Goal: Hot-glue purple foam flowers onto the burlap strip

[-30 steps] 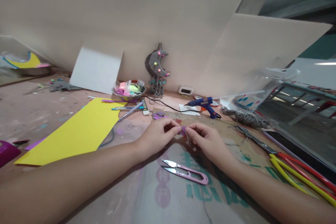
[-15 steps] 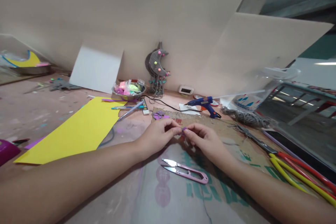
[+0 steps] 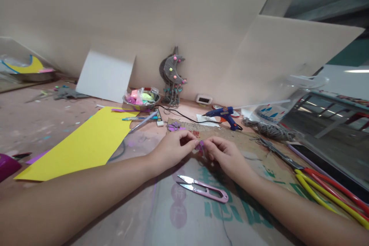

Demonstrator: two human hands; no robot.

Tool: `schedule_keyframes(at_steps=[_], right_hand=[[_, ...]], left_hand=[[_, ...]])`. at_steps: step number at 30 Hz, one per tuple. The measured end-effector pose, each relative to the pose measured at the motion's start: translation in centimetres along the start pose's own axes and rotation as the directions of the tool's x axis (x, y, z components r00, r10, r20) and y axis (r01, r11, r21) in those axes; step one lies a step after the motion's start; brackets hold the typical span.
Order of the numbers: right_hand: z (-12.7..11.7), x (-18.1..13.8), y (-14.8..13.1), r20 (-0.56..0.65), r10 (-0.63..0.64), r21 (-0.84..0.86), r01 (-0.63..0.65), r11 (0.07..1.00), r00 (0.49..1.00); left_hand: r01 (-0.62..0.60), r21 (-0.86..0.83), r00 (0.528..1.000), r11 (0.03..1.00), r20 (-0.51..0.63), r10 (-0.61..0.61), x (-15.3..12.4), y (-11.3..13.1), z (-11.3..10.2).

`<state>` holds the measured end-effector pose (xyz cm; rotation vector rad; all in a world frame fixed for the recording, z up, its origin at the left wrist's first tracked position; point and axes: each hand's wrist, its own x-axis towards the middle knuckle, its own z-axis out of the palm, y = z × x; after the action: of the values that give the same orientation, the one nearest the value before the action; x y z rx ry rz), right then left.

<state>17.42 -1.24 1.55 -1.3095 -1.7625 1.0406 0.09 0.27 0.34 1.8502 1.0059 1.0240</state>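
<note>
Nearest me, pink thread snips (image 3: 203,188) lie flat on the printed cardboard sheet (image 3: 259,161), their bare metal blades pointing left, just below both wrists. Above them my left hand (image 3: 173,149) and right hand (image 3: 227,155) meet fingertip to fingertip, each pinching one side of a small purple piece (image 3: 200,145) held just over the cardboard. It is soft-looking and mostly covered by my fingers, so I cannot make out its shape. To the right lie glossy yellow and red tubes (image 3: 328,192), cut off by the frame edge. To the left, a smooth yellow paper sheet (image 3: 83,146) lies flat on the scuffed table. Farther back sit a blue glue gun (image 3: 225,115) (its black cord trails left), a tangle of grey cord (image 3: 271,128), a metal bowl (image 3: 142,104) of bright scraps, and a grey crescent ornament (image 3: 172,73) studded with coloured beads against the wall.
</note>
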Motion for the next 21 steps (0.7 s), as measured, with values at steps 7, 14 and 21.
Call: schedule_keyframes(at_steps=[7, 14, 21], right_hand=[[-0.57, 0.2, 0.02, -0.238, -0.081, -0.064, 0.067, 0.996, 0.968], [-0.54, 0.5, 0.63, -0.2, -0.118, -0.029, 0.115, 0.993, 0.973], [-0.3, 0.23, 0.17, -0.122, -0.012, -0.067, 0.004, 0.998, 0.992]], left_hand=[[0.021, -0.019, 0.999, 1.0, -0.037, -0.022, -0.04, 0.21, -0.1], [0.027, -0.027, 0.999, 0.999, -0.04, -0.028, 0.09, 0.12, -0.12], [0.028, -0.034, 0.999, 0.999, -0.031, -0.029, 0.05, 0.18, -0.1]])
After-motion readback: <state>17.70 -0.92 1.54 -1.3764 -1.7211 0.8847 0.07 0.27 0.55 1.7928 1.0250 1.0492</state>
